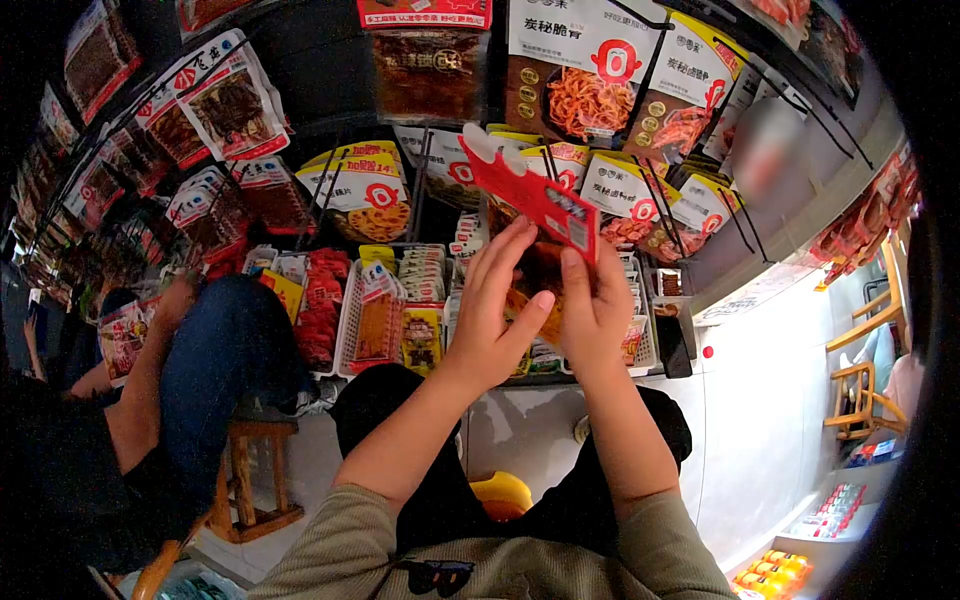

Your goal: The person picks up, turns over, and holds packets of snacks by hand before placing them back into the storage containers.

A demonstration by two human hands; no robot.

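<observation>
Between my two hands is a red snack bag (540, 205) with a white edge and a barcode label, tilted in front of the shelf. My left hand (492, 315) lies against its left side, fingers pointing up and thumb apart. My right hand (597, 305) pinches the bag's right edge near the barcode. The lower part of the bag is dark and partly covered by my fingers. Behind it hang white and yellow snack bags (625, 200) on black hooks.
White baskets (350, 325) of small packets stand below the hooks. At the left, a co-worker in jeans (225, 350) sits beside a wooden stool (250, 480), holding a packet (125, 335). A yellow stool (503, 492) is between my legs. Wooden chairs (855, 400) stand at right.
</observation>
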